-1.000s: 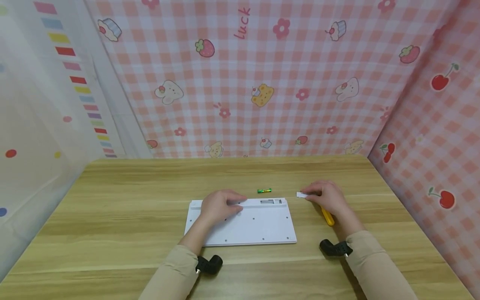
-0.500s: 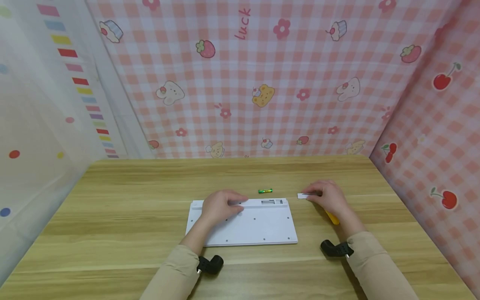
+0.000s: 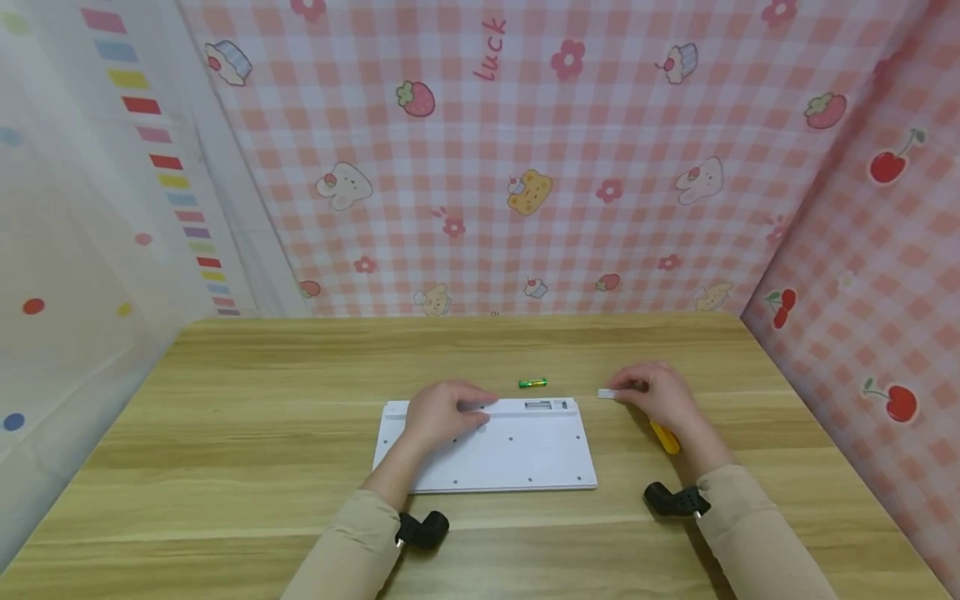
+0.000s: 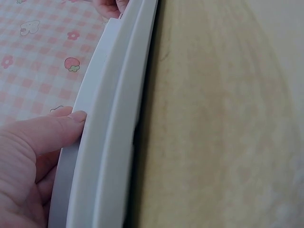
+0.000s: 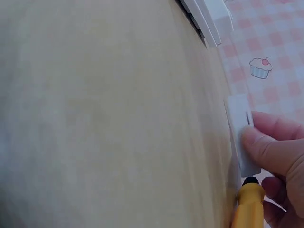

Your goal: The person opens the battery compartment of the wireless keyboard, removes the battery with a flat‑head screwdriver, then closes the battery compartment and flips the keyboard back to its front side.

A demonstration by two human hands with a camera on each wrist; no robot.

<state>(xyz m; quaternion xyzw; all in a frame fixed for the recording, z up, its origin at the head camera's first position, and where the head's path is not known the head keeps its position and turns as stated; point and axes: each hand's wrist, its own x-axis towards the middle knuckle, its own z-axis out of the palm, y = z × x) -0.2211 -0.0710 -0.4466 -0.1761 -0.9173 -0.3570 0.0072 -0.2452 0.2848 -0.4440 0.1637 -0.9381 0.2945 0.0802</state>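
A white keyboard (image 3: 480,454) lies face down, its small battery compartment (image 3: 537,405) uncovered near the far right corner. My left hand (image 3: 438,414) grips the keyboard's raised far ridge, with the thumb on the near face and the fingers behind, as the left wrist view shows. To the right of the keyboard, my right hand (image 3: 654,393) pinches a small white battery cover (image 5: 241,133) between thumb and fingers. Below that hand lies a screwdriver with a yellow handle (image 5: 249,206), partly hidden by the hand in the head view. A green battery (image 3: 532,383) lies just beyond the keyboard.
The wooden table (image 3: 300,367) meets a pink checked curtain (image 3: 480,250) at its back edge. A pale dotted curtain (image 3: 75,375) hangs on the left. Black wrist cameras (image 3: 423,531) sit at both cuffs.
My right hand has barely moved with the battery cover, whose visible end looks shorter now. The yellow screwdriver handle has shifted slightly right. The left hand, keyboard and battery stay in place.
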